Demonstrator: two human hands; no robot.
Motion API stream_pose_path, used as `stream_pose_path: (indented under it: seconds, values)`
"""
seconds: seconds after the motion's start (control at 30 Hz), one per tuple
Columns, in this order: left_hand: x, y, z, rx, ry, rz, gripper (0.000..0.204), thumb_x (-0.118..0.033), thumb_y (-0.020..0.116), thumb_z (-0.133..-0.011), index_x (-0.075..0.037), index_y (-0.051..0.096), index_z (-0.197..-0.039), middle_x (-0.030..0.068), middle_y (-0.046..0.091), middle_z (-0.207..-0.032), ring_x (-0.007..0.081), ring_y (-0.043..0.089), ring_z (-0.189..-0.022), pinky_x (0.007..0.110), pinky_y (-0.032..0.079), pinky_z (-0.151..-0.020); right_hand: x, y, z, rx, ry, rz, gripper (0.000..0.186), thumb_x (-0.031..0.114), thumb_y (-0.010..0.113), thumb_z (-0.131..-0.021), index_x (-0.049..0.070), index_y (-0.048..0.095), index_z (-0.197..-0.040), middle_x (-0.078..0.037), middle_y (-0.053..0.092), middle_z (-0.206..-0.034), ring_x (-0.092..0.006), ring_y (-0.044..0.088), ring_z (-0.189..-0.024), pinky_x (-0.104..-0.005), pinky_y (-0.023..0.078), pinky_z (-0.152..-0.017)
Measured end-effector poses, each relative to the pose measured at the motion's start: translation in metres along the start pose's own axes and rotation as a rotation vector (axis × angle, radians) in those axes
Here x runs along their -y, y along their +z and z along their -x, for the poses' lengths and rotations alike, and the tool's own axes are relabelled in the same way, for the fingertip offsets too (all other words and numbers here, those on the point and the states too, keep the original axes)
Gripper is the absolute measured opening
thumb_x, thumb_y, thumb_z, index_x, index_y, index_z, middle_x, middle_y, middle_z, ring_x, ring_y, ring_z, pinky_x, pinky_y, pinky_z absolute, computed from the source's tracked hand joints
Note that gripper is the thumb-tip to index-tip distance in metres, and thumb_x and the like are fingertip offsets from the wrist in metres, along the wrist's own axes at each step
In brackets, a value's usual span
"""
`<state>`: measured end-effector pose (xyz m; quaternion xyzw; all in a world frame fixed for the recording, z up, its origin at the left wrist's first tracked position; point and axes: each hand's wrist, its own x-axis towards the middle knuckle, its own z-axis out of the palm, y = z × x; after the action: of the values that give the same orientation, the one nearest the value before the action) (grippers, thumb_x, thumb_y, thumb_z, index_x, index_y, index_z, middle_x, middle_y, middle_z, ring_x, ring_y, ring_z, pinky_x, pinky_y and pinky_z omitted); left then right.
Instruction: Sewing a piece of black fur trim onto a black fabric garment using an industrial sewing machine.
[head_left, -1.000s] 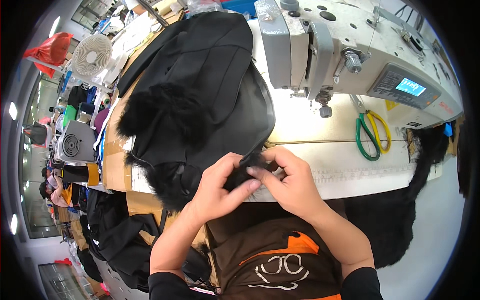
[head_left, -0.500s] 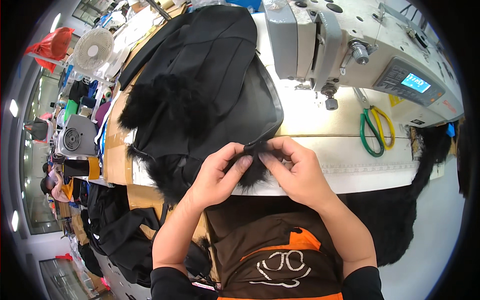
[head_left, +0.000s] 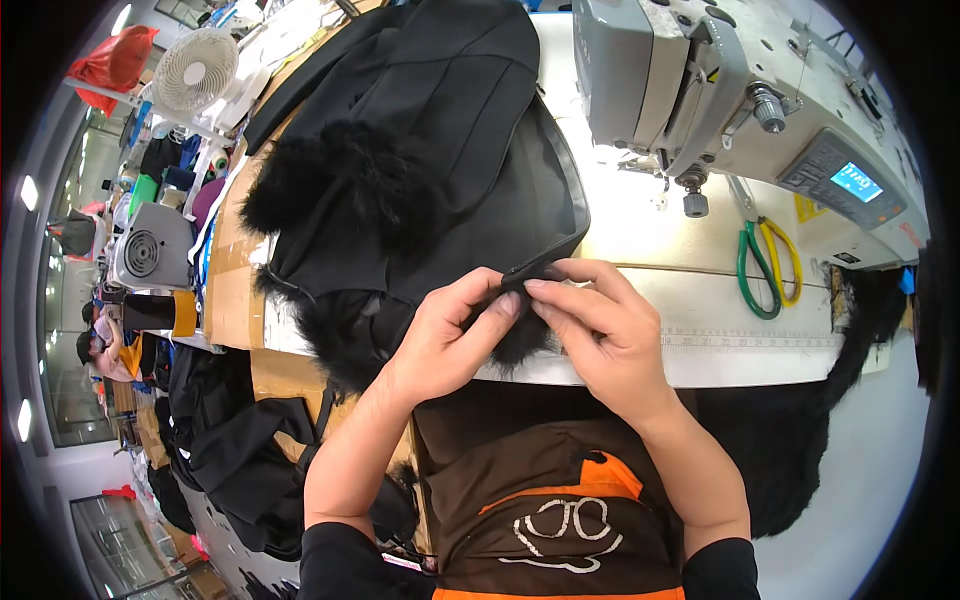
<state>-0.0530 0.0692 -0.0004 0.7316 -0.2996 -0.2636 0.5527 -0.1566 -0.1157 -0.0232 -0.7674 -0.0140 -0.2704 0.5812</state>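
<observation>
A black garment with fluffy fur trim (head_left: 440, 130) is spread over the sewing table, its grey-black inner side turned out on the right. My left hand (head_left: 450, 325) pinches the garment's edge near its lower corner between thumb and fingers. Close beside it, my right hand (head_left: 605, 330) grips the same edge with thumb and forefinger. Dark fur (head_left: 520, 345) hangs below the fingertips. What exactly lies between the fingers is partly hidden by them.
To the right stands a sewing machine (head_left: 660, 90) with a lit display (head_left: 857, 182). Scissors with green and yellow handles (head_left: 768, 265) lie beneath its arm. A black fur piece (head_left: 770, 450) hangs at the right. Black clothing (head_left: 240, 470) is heaped lower left; a white fan (head_left: 195, 75) stands beyond.
My right thumb and forefinger have shifted their pinch closer to the left fingertips on the edge. The view has turned slightly, so the machine and scissors appear farther right.
</observation>
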Motion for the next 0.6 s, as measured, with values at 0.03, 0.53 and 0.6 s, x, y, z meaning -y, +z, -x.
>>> stream_pose_path:
  seconds: [0.03,0.53,0.6]
  values:
    - [-0.0008,-0.0008,-0.0002,0.009,-0.008,0.019,0.012,-0.008,0.062,-0.107,0.000,0.066,-0.115,-0.0020,0.066,-0.092,0.0038,0.054,-0.084,0.023,0.048,-0.075,0.0004,-0.0002,0.0008,0.001,0.002,0.001,0.024,-0.008,0.074,-0.092,-0.002,0.078,-0.114,-0.011,0.072,-0.118,-0.0125,0.069,-0.088,-0.0221,0.053,-0.069]
    - [0.0006,-0.0024,0.0009,0.013,-0.053,0.087,0.010,-0.006,0.058,-0.108,0.000,0.065,-0.112,-0.0037,0.060,-0.086,0.0043,0.049,-0.081,0.024,0.045,-0.073,0.0029,-0.0008,0.0017,-0.016,0.089,-0.019,0.019,-0.008,0.077,-0.089,-0.001,0.078,-0.106,-0.010,0.075,-0.114,-0.0105,0.072,-0.084,-0.0209,0.054,-0.062]
    - [0.0011,-0.0028,0.0021,0.016,-0.056,0.076,0.010,-0.006,0.058,-0.108,0.000,0.065,-0.111,-0.0031,0.060,-0.086,0.0046,0.049,-0.081,0.024,0.045,-0.072,0.0030,-0.0017,0.0010,0.003,0.118,-0.089,0.019,-0.005,0.075,-0.093,-0.001,0.075,-0.111,-0.009,0.074,-0.111,-0.0086,0.070,-0.084,-0.0200,0.053,-0.062]
